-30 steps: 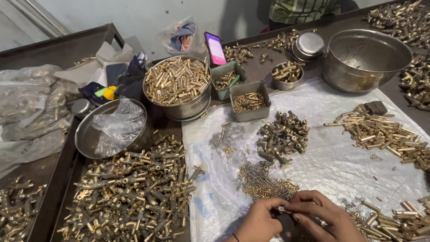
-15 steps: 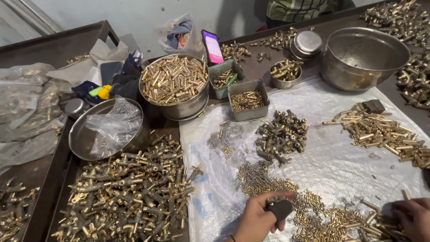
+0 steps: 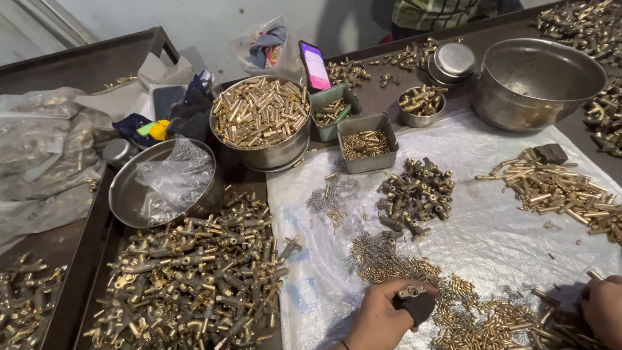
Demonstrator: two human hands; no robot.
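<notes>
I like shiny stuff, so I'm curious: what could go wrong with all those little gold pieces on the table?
The small brass pins lie loose right under the left hand and right hand; a sweep might scatter them into the darker pile. The phone leans by the full bowl and might tip. The plastic sheet is crinkled, so a tug could slide the piles together.

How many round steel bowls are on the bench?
4: one full of brass pins, one holding a plastic bag, a small one, a large empty one. Others may be hidden.
</notes>
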